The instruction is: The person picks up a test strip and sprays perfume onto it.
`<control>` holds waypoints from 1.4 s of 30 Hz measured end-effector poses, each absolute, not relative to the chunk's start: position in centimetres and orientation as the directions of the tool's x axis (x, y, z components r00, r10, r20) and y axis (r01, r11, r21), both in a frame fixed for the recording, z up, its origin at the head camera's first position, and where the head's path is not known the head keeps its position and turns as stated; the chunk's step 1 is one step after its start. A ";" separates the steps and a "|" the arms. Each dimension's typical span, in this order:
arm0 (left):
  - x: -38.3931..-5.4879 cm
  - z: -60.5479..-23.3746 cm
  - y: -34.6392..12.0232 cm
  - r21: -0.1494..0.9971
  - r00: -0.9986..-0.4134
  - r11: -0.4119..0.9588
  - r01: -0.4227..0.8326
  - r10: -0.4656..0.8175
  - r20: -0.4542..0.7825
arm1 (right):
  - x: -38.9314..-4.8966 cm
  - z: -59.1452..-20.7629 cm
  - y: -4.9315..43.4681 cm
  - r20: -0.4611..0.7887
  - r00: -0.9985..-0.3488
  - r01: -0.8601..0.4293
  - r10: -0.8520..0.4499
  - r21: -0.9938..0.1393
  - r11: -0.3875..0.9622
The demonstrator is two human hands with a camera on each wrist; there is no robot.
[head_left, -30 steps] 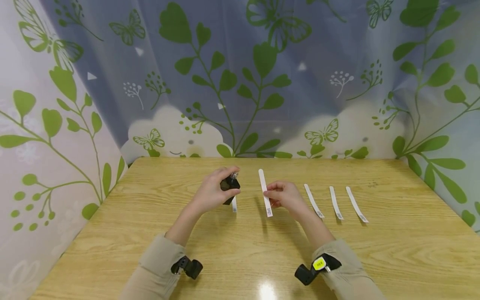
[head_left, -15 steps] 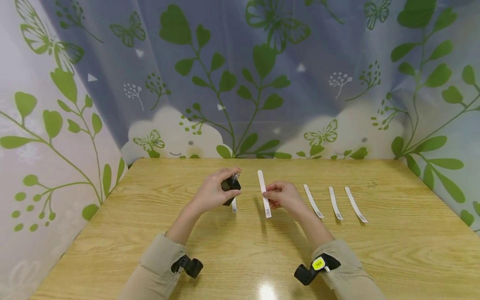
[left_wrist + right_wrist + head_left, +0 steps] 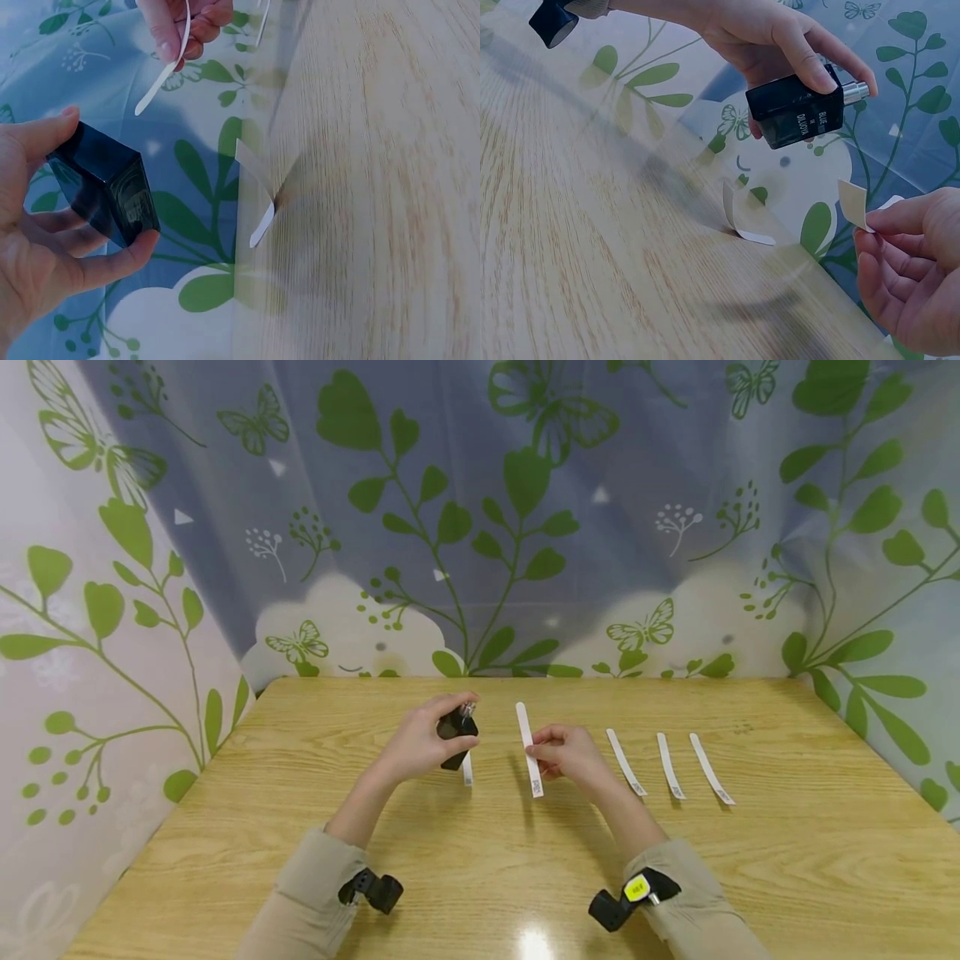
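My left hand (image 3: 416,743) grips a dark perfume bottle (image 3: 456,745) above the table, thumb on one side. In the right wrist view, the index fingertip rests on the silver spray nozzle (image 3: 855,91), and white lettering shows on the glass. A white paper test strip (image 3: 523,722) is pinched between thumb and fingers of my right hand (image 3: 576,755). This strip stands raised off the table, to the right of the bottle and apart from it. Beneath the bottle, another bent paper strip (image 3: 731,214) lies on the table, partly hidden in the head view.
To the right of my right hand, three more paper strips (image 3: 669,768) lie spaced out in a row on the wooden table (image 3: 480,860). A curtain (image 3: 480,527) printed with leaves and butterflies hangs behind the table's far edge. Each wrist carries a black camera (image 3: 386,893).
My left hand and the perfume bottle have shifted very slightly to the left. My right hand holds its strip in nearly the same place.
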State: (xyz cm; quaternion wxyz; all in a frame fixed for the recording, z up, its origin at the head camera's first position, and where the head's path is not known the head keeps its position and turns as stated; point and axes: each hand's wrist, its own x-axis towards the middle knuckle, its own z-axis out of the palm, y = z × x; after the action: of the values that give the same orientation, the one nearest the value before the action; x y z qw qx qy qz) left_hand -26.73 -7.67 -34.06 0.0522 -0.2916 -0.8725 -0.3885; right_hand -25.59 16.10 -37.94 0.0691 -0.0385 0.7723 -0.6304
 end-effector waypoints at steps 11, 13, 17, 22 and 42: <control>-26.5 -34.1 -8.0 0.630 -0.805 0.523 0.574 0.501 0.318 | -25.5 -38.3 16.2 -0.078 -0.988 0.049 -0.136 -0.978 0.203; -26.6 -34.1 -7.9 0.629 -0.809 0.529 0.570 0.495 0.318 | -25.5 -38.3 16.2 -0.080 -0.988 0.053 -0.133 -0.978 0.201; -26.6 -34.1 -7.9 0.617 -0.810 0.540 0.572 0.488 0.324 | -25.5 -38.3 16.2 -0.078 -0.988 0.050 -0.130 -0.977 0.208; -26.7 -34.0 -7.9 0.608 -0.814 0.552 0.571 0.478 0.330 | -25.6 -38.2 16.2 -0.075 -0.989 0.046 -0.130 -0.976 0.214; -26.5 -34.1 -7.8 0.579 -0.811 0.574 0.579 0.482 0.332 | -25.8 -38.4 16.2 -0.079 -0.989 0.050 -0.126 -0.975 0.216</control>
State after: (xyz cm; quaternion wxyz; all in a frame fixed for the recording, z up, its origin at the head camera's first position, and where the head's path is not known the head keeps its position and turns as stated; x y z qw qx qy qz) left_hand -26.52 -7.75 -34.10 0.0690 -0.3000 -0.8844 -0.3508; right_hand -25.78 16.25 -38.44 0.0704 -0.0244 0.7765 -0.6257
